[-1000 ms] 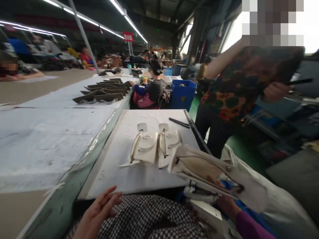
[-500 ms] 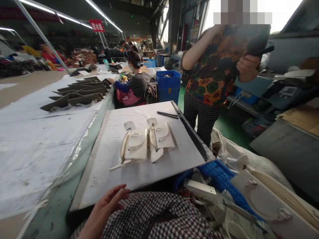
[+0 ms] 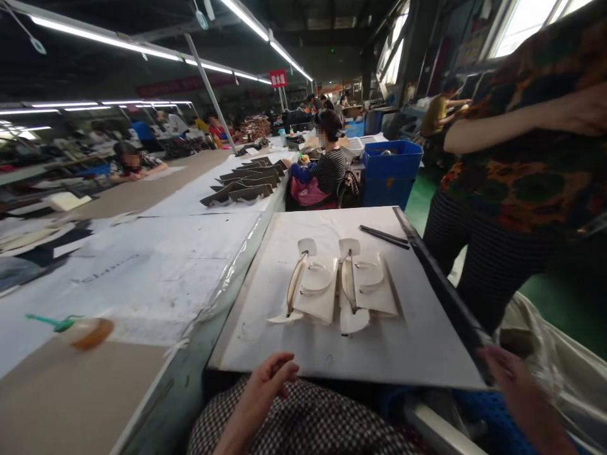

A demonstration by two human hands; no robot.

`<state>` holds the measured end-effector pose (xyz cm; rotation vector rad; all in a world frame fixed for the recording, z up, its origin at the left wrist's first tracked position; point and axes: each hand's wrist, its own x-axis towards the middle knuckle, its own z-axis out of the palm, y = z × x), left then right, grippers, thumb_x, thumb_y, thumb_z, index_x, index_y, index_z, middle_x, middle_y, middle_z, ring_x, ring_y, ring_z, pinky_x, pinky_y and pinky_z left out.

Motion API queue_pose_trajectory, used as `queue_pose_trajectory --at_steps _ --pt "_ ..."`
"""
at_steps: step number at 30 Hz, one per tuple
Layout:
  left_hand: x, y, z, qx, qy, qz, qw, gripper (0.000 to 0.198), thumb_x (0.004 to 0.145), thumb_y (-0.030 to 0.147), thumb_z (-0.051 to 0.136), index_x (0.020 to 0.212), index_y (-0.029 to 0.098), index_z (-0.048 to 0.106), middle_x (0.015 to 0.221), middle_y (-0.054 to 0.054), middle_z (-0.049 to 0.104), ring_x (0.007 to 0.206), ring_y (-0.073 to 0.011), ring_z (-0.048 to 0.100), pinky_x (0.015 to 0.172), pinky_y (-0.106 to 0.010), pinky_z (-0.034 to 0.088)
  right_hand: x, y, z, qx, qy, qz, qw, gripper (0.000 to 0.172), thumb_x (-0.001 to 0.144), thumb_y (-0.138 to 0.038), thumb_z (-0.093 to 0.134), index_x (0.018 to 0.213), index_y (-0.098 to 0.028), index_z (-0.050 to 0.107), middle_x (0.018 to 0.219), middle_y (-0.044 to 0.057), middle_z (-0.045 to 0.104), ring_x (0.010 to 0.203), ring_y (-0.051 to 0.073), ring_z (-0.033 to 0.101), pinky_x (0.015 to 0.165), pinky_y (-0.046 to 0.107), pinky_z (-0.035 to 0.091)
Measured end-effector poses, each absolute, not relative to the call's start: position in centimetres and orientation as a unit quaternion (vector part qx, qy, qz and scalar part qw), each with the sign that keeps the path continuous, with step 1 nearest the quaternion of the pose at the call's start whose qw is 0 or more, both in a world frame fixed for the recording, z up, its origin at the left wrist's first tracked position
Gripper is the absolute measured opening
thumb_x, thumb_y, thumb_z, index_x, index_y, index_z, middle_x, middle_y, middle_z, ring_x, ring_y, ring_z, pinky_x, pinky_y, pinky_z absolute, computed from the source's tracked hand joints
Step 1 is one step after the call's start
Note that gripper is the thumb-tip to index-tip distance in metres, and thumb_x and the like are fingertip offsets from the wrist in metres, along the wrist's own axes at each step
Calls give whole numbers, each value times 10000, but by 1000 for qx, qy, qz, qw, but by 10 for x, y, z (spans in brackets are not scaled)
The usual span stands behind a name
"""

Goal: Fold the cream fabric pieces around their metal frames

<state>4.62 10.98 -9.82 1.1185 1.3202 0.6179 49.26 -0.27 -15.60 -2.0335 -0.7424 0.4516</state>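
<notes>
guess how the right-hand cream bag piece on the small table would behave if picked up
The bag piece looks thin, so it's probably light for its size. Its end flaps stick out, so they may flop. The handle, an open loop, might snag.

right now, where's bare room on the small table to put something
On the small table, bare patches lie right of the two white bags, up to the dark edge by the right hand; in front of them, towards the left hand; and left of them, towards the long table. The bags crowd the middle; two black strips occupy the far right.
</notes>
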Motion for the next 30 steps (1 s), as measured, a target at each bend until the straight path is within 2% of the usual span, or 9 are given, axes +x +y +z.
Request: queue_pose_trajectory --at_steps 2,6,11,14,18,22,24,26,30 --pt "49 112 -101 477 576 276 603 579 655 590 724 1016 140 673 921 -120 723 875 -273 665 584 -274 501 458 44 -162 -774 -386 254 432 429 941 -579 497 1058 -190 636 966 61 704 811 199 678 803 392 535" --pt "52 108 -103 459 592 294 593 548 660 554 724 1007 133 671 861 -98 711 838 -264 655 552 -264 476 363 174 -168 -690 -524 327 377 309 993 -421 529 1107 -153 629 1022 55 690 881 185 677 790 367 556" --pt "41 87 -109 431 613 318 581 443 740 511 690 1005 155 679 903 -79 707 878 -255 654 571 -259 468 287 282 -160 -718 -569 272 295 313 957 -329 611 1222 -166 578 1289 100 564 1140 261 569 967 484 470" --pt "31 71 -119 403 630 326 578 459 750 559 680 1007 179 670 887 -67 714 870 -256 660 573 -262 467 281 310 -154 -731 -583 261 240 322 949 -326 622 1225 -164 579 1312 100 550 1173 277 548 990 513 447" --pt "23 59 -127 376 648 333 572 471 749 576 674 1011 183 670 905 -72 720 884 -265 667 578 -268 472 287 321 -139 -692 -625 307 192 244 967 -338 599 1131 -159 624 1181 78 628 1049 230 619 923 457 502" --pt "19 65 -121 367 660 397 521 548 750 614 653 1060 161 648 912 -92 727 858 -274 675 590 -292 491 287 297 -115 -605 -671 376 208 240 989 -381 555 1010 -158 641 969 38 668 811 158 647 767 345 542" --pt "15 72 -113 366 673 439 470 584 760 617 643 1113 153 630 962 -106 726 911 -287 675 659 -316 520 282 270 -102 -558 -682 413 229 328 1011 -425 488 921 -143 630 726 -21 619 610 127 600 656 301 517" --pt "10 78 -103 374 686 470 411 569 780 571 646 1157 146 614 1042 -123 715 1007 -297 657 792 -345 531 272 238 -91 -506 -691 450 251 372 1013 -450 432 872 -159 616 565 -55 534 547 135 557 607 278 471" --pt "8 77 -78 442 677 474 350 461 855 455 610 1201 152 609 1201 -142 663 1083 -289 625 954 -379 489 243 174 -68 -422 -702 503 274 440 963 -503 403 661 -203 515 543 -20 528 563 157 515 562 269 401"
